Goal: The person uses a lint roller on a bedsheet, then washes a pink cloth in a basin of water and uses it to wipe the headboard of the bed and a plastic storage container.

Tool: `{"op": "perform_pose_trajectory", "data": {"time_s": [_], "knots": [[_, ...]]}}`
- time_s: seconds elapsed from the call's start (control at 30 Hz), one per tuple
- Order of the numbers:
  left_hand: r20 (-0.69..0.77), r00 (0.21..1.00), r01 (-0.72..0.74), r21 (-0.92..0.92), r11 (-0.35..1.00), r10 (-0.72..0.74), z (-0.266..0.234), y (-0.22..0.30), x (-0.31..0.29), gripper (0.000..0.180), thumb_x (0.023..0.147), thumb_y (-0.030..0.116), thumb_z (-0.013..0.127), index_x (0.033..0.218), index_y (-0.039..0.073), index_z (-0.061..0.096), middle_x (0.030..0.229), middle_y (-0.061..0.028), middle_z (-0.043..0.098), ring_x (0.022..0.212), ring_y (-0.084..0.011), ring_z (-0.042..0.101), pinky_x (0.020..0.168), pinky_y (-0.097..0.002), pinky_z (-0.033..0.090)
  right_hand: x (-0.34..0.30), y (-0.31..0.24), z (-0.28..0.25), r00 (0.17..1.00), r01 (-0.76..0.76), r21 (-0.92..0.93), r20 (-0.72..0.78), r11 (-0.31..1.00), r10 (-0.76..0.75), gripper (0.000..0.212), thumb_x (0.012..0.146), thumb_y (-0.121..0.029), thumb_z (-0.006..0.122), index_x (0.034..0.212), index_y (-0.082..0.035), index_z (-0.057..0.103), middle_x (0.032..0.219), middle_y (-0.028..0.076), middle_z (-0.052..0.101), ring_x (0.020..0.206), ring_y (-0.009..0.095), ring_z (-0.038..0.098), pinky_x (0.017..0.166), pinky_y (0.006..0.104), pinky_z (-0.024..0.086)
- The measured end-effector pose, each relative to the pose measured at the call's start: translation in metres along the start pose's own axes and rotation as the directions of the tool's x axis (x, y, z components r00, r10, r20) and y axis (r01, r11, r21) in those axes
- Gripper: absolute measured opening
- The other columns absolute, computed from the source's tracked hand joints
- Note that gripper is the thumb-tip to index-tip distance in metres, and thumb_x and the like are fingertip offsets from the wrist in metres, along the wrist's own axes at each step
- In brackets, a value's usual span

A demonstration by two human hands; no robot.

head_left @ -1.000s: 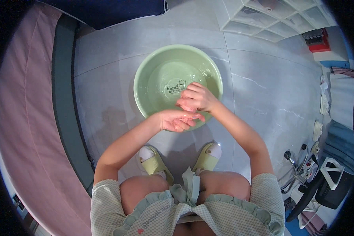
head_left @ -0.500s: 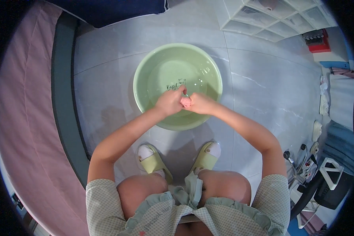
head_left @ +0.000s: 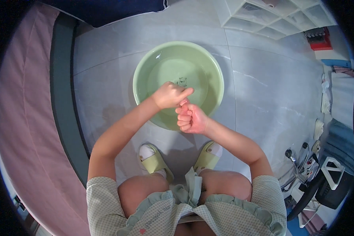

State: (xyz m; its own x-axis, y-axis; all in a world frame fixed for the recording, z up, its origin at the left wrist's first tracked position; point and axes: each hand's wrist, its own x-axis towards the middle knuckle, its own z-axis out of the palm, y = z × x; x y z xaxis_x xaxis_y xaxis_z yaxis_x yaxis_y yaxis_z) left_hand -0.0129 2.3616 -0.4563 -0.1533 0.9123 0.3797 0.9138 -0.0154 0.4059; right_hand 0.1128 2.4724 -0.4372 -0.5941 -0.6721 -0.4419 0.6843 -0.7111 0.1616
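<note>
Above a round pale green basin [head_left: 139, 80], my two hands meet. The basin seems to hold clear water, and a dark animal print shows on its bottom. My left hand [head_left: 170, 94] is closed, knuckles up, with its thumb stretched to the right. Just below and to the right, my right hand [head_left: 193, 119] is turned palm side up, its fingers curled in. It looks wet and reddish. Something small and pink shows where the hands meet; whether it is a bit of cloth or a fingertip, I cannot tell.
Green slippers [head_left: 156, 160] on my feet stand before the basin on grey tiles [head_left: 102, 90]. Pink fabric [head_left: 23, 118] hangs along a dark green edge at the left. White drawers [head_left: 259, 17] stand at the far right; a black and white chair-like frame [head_left: 330, 188] stands near right.
My right hand has turned palm up and moved down toward me. My left hand has lifted slightly, with its thumb now pointing right. The basin appears unmoved.
</note>
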Motion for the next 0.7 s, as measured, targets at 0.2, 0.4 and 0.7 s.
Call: {"op": "perform_pose_trajectory", "data": {"time_s": [0.2, 0.4, 0.7], "knots": [[-0.127, 0.988, -0.081, 0.058, 0.995, 0.088, -0.002, -0.005, 0.016, 0.027, 0.064, 0.016, 0.065, 0.083, 0.012, 0.046, 0.055, 0.001, 0.051, 0.048, -0.0168, 0.058, 0.039, -0.0315, 0.044, 0.003, -0.002, 0.002, 0.966, -0.034, 0.149, 0.259, 0.988, -0.006, 0.03, 0.073, -0.011, 0.045, 0.051, -0.018, 0.025, 0.045, -0.006, 0.015, 0.043, 0.009, 0.013, 0.038, 0.0241, 0.01], [-0.059, 0.998, -0.007, 0.031, 1.0, 0.009, 0.001, -0.007, 0.017, 0.025, 0.065, 0.014, 0.065, 0.084, 0.011, 0.049, 0.059, -0.0013, 0.054, 0.05, -0.021, 0.059, 0.041, -0.0343, 0.045, 0.008, -0.004, 0.0, 0.967, -0.005, 0.195, 0.251, 0.981, -0.045, 0.032, 0.077, -0.012, 0.045, 0.052, -0.018, 0.027, 0.046, -0.006, 0.016, 0.043, 0.01, 0.01, 0.038, 0.0252, 0.007], [0.292, 0.909, 0.249, 0.189, 0.95, -0.296, -0.011, -0.011, -0.017, 0.033, 0.065, 0.015, 0.068, 0.097, 0.014, 0.067, 0.073, -0.0098, 0.058, 0.07, -0.0292, 0.063, 0.064, -0.0424, 0.051, -0.006, -0.033, -0.034, 0.723, -0.024, -0.998, 0.026, -0.064, -0.69, 0.034, 0.075, -0.024, 0.071, 0.101, -0.008, 0.058, 0.083, 0.007, 0.062, 0.071, 0.019, 0.059, 0.06, 0.0305, 0.047]]}}
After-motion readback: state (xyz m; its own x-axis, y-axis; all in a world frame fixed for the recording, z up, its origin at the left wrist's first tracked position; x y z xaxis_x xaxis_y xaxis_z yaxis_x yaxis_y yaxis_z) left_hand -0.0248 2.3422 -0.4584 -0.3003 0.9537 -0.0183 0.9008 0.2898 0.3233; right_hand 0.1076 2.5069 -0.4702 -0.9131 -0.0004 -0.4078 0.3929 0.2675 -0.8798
